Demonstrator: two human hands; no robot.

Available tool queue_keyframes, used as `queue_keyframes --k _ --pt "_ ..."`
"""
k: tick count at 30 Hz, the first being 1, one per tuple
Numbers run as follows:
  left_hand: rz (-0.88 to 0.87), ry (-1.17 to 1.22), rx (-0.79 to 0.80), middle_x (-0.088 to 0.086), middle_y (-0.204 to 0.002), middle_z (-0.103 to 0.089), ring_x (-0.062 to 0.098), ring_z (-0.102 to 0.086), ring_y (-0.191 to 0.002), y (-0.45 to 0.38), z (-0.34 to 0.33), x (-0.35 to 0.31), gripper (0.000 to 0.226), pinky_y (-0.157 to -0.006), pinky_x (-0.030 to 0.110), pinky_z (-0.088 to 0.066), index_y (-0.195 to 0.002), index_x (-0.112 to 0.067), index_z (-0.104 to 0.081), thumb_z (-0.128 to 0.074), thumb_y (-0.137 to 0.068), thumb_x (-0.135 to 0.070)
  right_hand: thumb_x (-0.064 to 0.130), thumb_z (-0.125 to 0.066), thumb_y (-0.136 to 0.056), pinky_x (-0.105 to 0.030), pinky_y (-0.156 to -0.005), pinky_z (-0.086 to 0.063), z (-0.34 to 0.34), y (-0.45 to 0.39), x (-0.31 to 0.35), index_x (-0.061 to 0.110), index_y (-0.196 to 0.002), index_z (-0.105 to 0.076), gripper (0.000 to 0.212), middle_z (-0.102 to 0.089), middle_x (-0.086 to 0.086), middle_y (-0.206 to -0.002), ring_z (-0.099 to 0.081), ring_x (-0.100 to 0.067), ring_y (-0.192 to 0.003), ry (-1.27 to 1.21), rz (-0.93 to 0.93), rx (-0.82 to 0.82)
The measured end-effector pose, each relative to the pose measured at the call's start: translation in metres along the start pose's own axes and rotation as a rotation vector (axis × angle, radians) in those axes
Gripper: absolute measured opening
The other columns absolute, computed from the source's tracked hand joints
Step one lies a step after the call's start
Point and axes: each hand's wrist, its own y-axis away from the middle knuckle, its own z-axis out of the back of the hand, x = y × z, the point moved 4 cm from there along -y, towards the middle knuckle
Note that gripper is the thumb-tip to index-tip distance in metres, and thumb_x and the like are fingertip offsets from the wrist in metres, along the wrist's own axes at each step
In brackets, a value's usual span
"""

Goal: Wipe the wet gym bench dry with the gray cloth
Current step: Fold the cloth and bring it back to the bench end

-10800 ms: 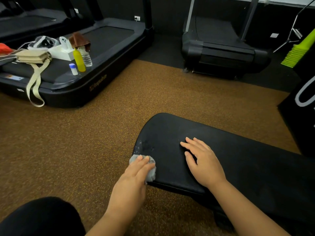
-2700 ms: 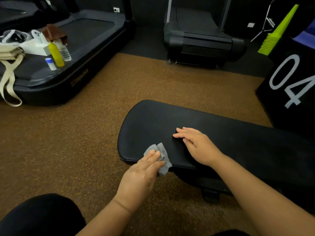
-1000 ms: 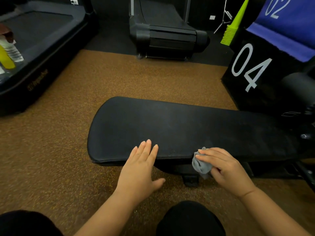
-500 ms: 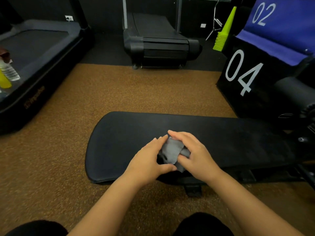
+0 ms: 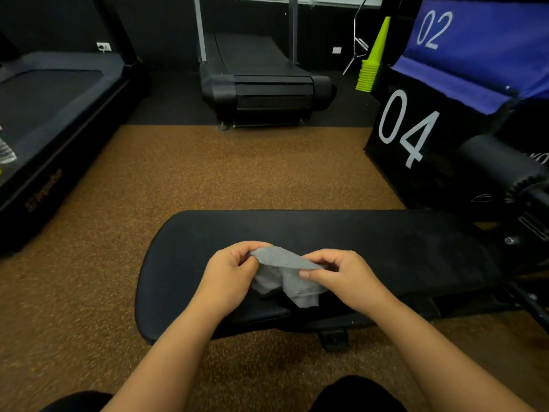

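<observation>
I pinch the gray cloth (image 5: 285,273) between my left hand (image 5: 230,278) and right hand (image 5: 346,279), spreading it just above the bench (image 5: 401,248), probably to present a drier face.

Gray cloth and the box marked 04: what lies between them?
In the head view, only the bench's bare black pad and a strip of brown floor lie between the gray cloth and the box marked 04.

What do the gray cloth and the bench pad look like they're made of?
The gray cloth looks like soft knit or microfibre: matte, fuzzy weave, limp folds between both hands. The bench pad looks like black vinyl or faux leather over padding: smooth, faint sheen, rounded edge. Neither is certain.
</observation>
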Motion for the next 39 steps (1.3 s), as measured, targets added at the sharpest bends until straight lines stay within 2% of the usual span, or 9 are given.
queue_keyframes --k 7,11,17,23,27,32,34,37,39 --pt "-0.032 -0.064 0.010 -0.013 -0.092 -0.073 0.003 -0.067 -0.089 -0.008 0.007 -0.010 0.033 -0.083 0.034 -0.056 -0.094 -0.036 -0.072 -0.051 -0.094 -0.011 0.017 -0.058 -0.092 -0.019 -0.086 -0.051 0.009 -0.008 0.010 0.032 -0.100 -0.073 0.023 -0.072 0.017 -0.098 -0.064 0.003 -0.097 -0.101 0.010 -0.153" --pt "-0.023 -0.141 0.022 0.002 -0.084 -0.072 0.024 -0.066 -0.076 -0.016 0.010 -0.014 0.027 -0.072 0.043 -0.055 -0.090 -0.036 -0.071 -0.053 -0.092 -0.016 0.019 -0.056 -0.093 -0.021 -0.084 -0.049 0.015 -0.012 0.015 0.033 -0.098 -0.073 0.022 -0.072 0.018 -0.094 -0.063 0.004 -0.095 -0.020 0.031 -0.202" --pt "0.072 -0.115 0.029 0.002 -0.078 -0.072 0.012 -0.063 -0.068 -0.029 0.018 -0.028 0.006 -0.062 0.026 -0.052 -0.086 -0.023 -0.074 -0.069 -0.085 -0.021 0.022 -0.061 -0.089 -0.031 -0.076 -0.053 0.037 -0.021 0.029 0.038 -0.088 -0.073 0.020 -0.074 0.006 -0.085 -0.066 -0.010 -0.086 0.044 0.029 -0.347" --pt "0.299 0.489 0.073 0.011 -0.086 -0.066 0.020 -0.066 -0.058 -0.033 -0.007 -0.050 0.019 -0.052 0.031 -0.058 -0.108 -0.006 -0.059 -0.042 -0.099 -0.011 0.034 -0.065 -0.082 -0.031 -0.068 -0.050 0.016 -0.027 0.048 0.018 -0.089 -0.073 0.019 -0.064 0.005 -0.069 -0.058 -0.004 -0.071 -0.015 0.024 -0.309" --pt "0.363 0.656 0.212 0.021 -0.106 -0.067 0.021 -0.069 -0.067 -0.030 -0.015 -0.066 0.032 -0.064 0.034 -0.056 -0.122 -0.002 -0.052 -0.029 -0.102 -0.012 0.039 -0.078 -0.071 -0.021 -0.081 -0.053 -0.008 -0.019 0.053 0.037 -0.109 -0.067 0.040 -0.069 0.012 -0.100 -0.063 0.002 -0.094 -0.042 0.099 -0.137" --pt "0.307 0.254 0.124 0.009 -0.090 -0.074 0.021 -0.069 -0.076 -0.033 0.011 -0.052 0.034 -0.073 0.034 -0.054 -0.129 -0.012 -0.048 -0.049 -0.096 -0.020 0.021 -0.070 -0.081 -0.041 -0.083 -0.054 0.006 -0.023 0.054 0.032 -0.094 -0.072 0.017 -0.072 0.008 -0.087 -0.067 -0.009 -0.086 0.011 0.094 -0.235" --pt "0.242 0.057 0.078 0.006 -0.098 -0.069 0.017 -0.065 -0.083 -0.037 0.024 -0.041 0.065 -0.076 0.031 -0.050 -0.136 -0.018 -0.042 -0.072 -0.080 -0.031 0.018 -0.067 -0.084 -0.045 -0.086 -0.053 0.017 -0.023 0.062 0.029 -0.092 -0.073 0.015 -0.073 0.002 -0.089 -0.067 -0.017 -0.091 -0.022 0.096 -0.200" --pt "0.072 -0.055 0.259 -0.008 -0.131 -0.046 0.009 -0.046 -0.120 -0.039 0.022 -0.041 0.106 -0.093 0.026 -0.037 -0.143 -0.035 -0.030 -0.086 -0.054 -0.048 0.010 -0.064 -0.086 -0.038 -0.087 -0.054 0.035 -0.021 0.083 0.021 -0.096 -0.073 0.018 -0.073 0.000 -0.096 -0.067 -0.017 -0.095 -0.059 0.151 -0.100" --pt "-0.077 -0.037 0.389 -0.012 -0.135 -0.045 0.004 -0.043 -0.125 -0.043 0.009 -0.054 0.104 -0.099 0.025 -0.036 -0.143 -0.035 -0.031 -0.088 -0.056 -0.039 0.008 -0.062 -0.087 -0.032 -0.084 -0.055 0.048 -0.022 0.095 0.021 -0.097 -0.072 0.019 -0.073 0.001 -0.096 -0.068 -0.013 -0.094 -0.056 0.174 -0.096"
